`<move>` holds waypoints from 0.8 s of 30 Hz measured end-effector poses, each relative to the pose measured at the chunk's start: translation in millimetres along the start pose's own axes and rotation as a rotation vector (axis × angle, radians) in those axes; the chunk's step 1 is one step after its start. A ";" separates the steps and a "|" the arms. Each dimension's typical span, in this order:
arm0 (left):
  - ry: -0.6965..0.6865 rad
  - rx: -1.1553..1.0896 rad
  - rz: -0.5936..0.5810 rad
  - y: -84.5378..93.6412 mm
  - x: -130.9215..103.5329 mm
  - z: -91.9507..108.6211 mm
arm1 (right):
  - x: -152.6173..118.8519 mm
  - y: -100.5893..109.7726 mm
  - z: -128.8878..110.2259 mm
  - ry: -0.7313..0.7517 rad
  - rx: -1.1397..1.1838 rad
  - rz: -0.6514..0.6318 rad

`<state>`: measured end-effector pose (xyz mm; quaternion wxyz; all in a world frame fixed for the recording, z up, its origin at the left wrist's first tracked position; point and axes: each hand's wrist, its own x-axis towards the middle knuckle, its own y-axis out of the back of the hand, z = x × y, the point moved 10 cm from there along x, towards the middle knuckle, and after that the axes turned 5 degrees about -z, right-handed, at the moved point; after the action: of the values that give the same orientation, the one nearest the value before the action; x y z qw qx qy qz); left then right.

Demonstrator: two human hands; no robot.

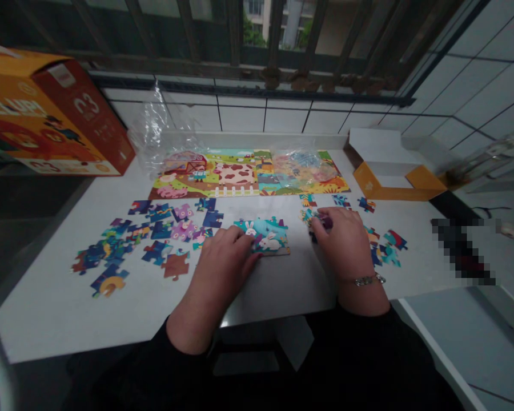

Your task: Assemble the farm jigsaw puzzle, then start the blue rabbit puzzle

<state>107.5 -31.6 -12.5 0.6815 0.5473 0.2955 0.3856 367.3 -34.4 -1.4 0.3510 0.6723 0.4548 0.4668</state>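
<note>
In the head view, a small joined section of jigsaw puzzle with white rabbits on a teal ground lies flat in the middle of the table. My left hand grips its left side, thumb and curled fingers covering that edge. To the right, my right hand is closed with thumb and fingertips together on a dark puzzle piece, mostly hidden by the fingers. A loose teal and yellow piece lies just left of those fingertips. More loose pieces lie to the right of this hand, partly covered by it.
Several loose puzzle pieces spread over the left side. Behind lies a farm-and-animal puzzle under crumpled clear plastic. An orange box stands at the left, an opened carton at back right. Barred windows rise behind the table.
</note>
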 end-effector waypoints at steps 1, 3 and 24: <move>0.006 -0.013 0.011 3.5 -1.4 -5.2 | -0.8 -1.9 1.5 -0.007 -0.009 -0.008; 0.024 -0.036 0.042 11.8 -4.5 -17.5 | -2.5 -8.9 1.8 -0.001 -0.006 -0.048; -0.251 -0.158 0.031 -9.7 -12.4 4.9 | -1.9 -23.2 -14.3 0.105 0.070 -0.131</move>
<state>107.0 -45.6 -21.1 0.7481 0.5404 0.1680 0.3467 346.9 -27.5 -18.3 0.3329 0.6274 0.5317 0.4614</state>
